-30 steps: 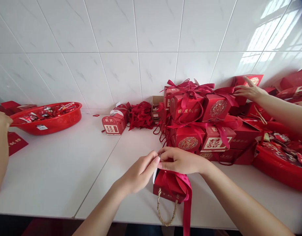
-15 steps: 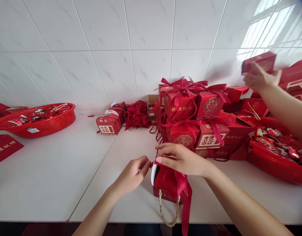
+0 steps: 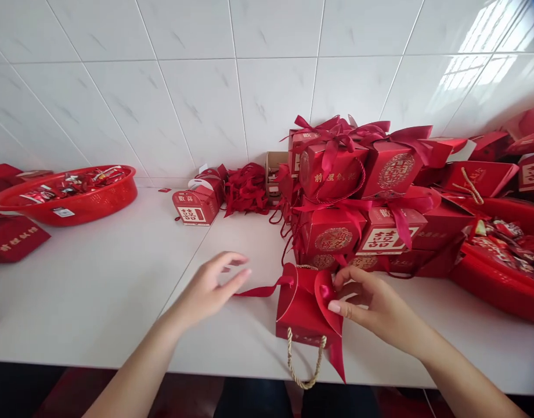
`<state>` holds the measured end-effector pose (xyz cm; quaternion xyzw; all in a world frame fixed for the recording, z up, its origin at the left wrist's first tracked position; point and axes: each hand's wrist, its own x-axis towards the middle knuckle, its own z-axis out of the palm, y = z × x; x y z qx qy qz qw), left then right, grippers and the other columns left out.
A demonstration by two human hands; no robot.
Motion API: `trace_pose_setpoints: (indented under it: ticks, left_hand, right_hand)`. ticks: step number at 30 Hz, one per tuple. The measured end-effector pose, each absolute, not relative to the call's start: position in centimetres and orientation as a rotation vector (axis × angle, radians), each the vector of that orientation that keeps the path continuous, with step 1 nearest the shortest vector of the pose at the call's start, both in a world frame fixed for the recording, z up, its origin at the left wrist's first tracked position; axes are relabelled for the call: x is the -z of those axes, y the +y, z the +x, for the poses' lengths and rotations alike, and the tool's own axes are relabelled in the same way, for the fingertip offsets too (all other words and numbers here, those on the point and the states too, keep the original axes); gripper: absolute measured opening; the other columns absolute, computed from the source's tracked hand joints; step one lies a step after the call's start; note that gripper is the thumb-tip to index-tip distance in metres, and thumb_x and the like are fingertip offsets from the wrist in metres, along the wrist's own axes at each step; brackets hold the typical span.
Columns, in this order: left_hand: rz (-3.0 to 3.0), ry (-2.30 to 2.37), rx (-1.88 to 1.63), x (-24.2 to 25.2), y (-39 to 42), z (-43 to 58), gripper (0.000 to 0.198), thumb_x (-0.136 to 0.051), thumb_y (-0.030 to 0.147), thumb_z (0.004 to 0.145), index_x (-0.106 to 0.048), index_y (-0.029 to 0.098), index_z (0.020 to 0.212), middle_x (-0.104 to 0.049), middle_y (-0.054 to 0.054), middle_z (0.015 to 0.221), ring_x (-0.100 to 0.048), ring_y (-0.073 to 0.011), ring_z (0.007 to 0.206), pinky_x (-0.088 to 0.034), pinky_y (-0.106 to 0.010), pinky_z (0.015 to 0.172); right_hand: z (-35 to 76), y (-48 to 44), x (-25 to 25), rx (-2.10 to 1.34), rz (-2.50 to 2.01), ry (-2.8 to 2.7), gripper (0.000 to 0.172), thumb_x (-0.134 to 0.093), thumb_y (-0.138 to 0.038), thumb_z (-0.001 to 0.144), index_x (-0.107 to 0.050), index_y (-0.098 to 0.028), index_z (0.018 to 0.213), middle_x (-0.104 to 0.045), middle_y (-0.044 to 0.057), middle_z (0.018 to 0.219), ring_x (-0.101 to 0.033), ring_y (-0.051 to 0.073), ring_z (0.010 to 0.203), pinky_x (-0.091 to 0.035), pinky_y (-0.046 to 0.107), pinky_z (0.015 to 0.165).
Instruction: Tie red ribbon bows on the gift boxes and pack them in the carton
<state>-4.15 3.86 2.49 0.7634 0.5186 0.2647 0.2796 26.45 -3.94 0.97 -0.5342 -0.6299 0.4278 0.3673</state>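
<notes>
White tabletop (image 3: 97, 278) runs across the view, tiled wall (image 3: 197, 116) behind, front edge low in frame. At left, red basin (image 3: 105, 200) of wrapped sweets, printed box (image 3: 21, 241) just in front of it. Wide stretch of white surface from there to the left forearm. Farther back, near the wall: double-happiness box (image 3: 192, 208), then heap of ribbons (image 3: 246, 188). Red gift box (image 3: 306, 316) stands near the front edge, between the hands; its gold rope handle (image 3: 309, 383) reaches that edge. Tight room behind and to the right: stacked boxes (image 3: 336, 171), then second basin (image 3: 502, 293).

Left hand (image 3: 217, 284): thumb and fingers well parted, nothing gripped, near the loose end of the ribbon (image 3: 260, 291); contact cannot be told. Right hand (image 3: 374, 307): fingers half curled, gap to thumb, thumb tip at the box's right flap, apparently touching.
</notes>
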Motion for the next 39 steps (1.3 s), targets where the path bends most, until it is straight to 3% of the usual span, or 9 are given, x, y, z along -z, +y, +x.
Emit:
trace_pose_setpoints:
  ticks: [3,8,13,17,19,24,29,33,39]
  left_hand:
    - [1.883,1.038,-0.609,-3.0,3.3,-0.9,0.037,-0.046,0.053,0.09,-0.061,0.023,0.105,-0.065,-0.007,0.108,-0.061,-0.0224,0.102,-0.05,-0.032,0.084]
    - [1.78,0.943,-0.493,-2.9,3.4,0.1,0.044,-0.034,0.056,0.094,-0.053,0.02,0.078,-0.054,-0.001,0.076,-0.054,-0.0167,0.076,-0.046,-0.031,0.077]
    - [1.698,1.174,-0.651,-3.1,0.9,-1.1,0.039,-0.04,0.056,0.092,-0.044,0.022,0.075,-0.048,0.002,0.072,-0.05,-0.0157,0.071,-0.043,-0.028,0.07]
    - [1.856,1.136,-0.596,-3.6,-2.3,-1.4,0.034,-0.051,0.05,0.088,-0.043,0.021,0.072,-0.047,0.002,0.067,-0.047,-0.014,0.064,-0.041,-0.026,0.062]
    - [1.964,1.147,-0.604,-3.3,-3.0,-1.0,0.024,-0.06,0.043,0.084,-0.048,0.022,0.08,-0.054,0.001,0.076,-0.052,-0.0153,0.072,-0.044,-0.027,0.07]
    - [2.059,1.204,-0.962,-0.8,-1.3,0.3,0.019,-0.057,0.034,0.088,-0.046,0.024,0.099,-0.056,-0.005,0.102,-0.057,-0.0194,0.101,-0.047,-0.034,0.092]
    - [2.186,1.385,-1.195,-0.1,0.5,0.1,0.014,-0.055,0.033,0.089,-0.046,0.022,0.09,-0.051,-0.002,0.087,-0.053,-0.016,0.083,-0.047,-0.031,0.081]
    - [1.94,1.279,-0.957,-1.2,-0.2,-0.7,0.021,-0.044,0.04,0.094,-0.045,0.022,0.084,-0.05,0.001,0.081,-0.054,-0.0141,0.076,-0.046,-0.028,0.074]
    - [1.71,1.248,-0.741,-0.6,-0.9,-1.6,0.031,-0.057,0.051,0.085,-0.044,0.022,0.085,-0.047,0.001,0.086,-0.051,-0.0149,0.08,-0.043,-0.025,0.069]
  right_hand:
    - [25.8,-3.9,-0.6,-1.142,-1.281,-1.598,0.029,-0.066,-0.044,0.083,-0.051,-0.02,0.092,-0.055,0.002,0.095,-0.061,0.014,0.082,-0.057,0.028,0.073]
    - [25.7,-3.9,-0.2,-1.061,-1.092,-1.713,0.018,-0.06,-0.031,0.089,-0.059,-0.023,0.105,-0.058,0.004,0.097,-0.06,0.014,0.084,-0.056,0.027,0.075]
    - [26.3,-4.1,0.1,-0.836,-1.035,-1.814,0.017,-0.053,-0.023,0.093,-0.067,-0.024,0.102,-0.061,0.006,0.096,-0.062,0.013,0.081,-0.055,0.025,0.069]
    - [26.0,-4.3,-0.1,-0.705,-1.0,-1.929,0.028,-0.051,-0.018,0.094,-0.065,-0.026,0.117,-0.063,0.009,0.117,-0.063,0.018,0.105,-0.054,0.031,0.088]
    - [25.4,-4.4,-0.1,-0.708,-0.99,-1.945,0.032,-0.051,-0.018,0.094,-0.063,-0.025,0.122,-0.063,0.009,0.121,-0.061,0.019,0.111,-0.052,0.033,0.094]
    - [23.9,-5.1,0.5,-0.68,-1.102,-1.797,0.018,-0.053,-0.023,0.093,-0.071,-0.02,0.099,-0.069,0.008,0.09,-0.066,0.017,0.08,-0.055,0.026,0.07]
    - [23.9,-5.9,0.7,-0.516,-1.212,-1.716,0.017,-0.049,-0.024,0.095,-0.062,-0.019,0.087,-0.063,0.005,0.076,-0.06,0.013,0.06,-0.049,0.023,0.054]
    - [24.4,-6.0,0.1,-0.422,-1.272,-1.788,0.017,-0.046,-0.025,0.096,-0.062,-0.02,0.092,-0.061,0.006,0.08,-0.059,0.015,0.064,-0.049,0.026,0.058]
    - [24.7,-4.9,-1.0,-0.355,-1.2,-1.929,0.019,-0.055,-0.031,0.092,-0.068,-0.022,0.103,-0.061,0.006,0.083,-0.06,0.017,0.072,-0.049,0.028,0.064]
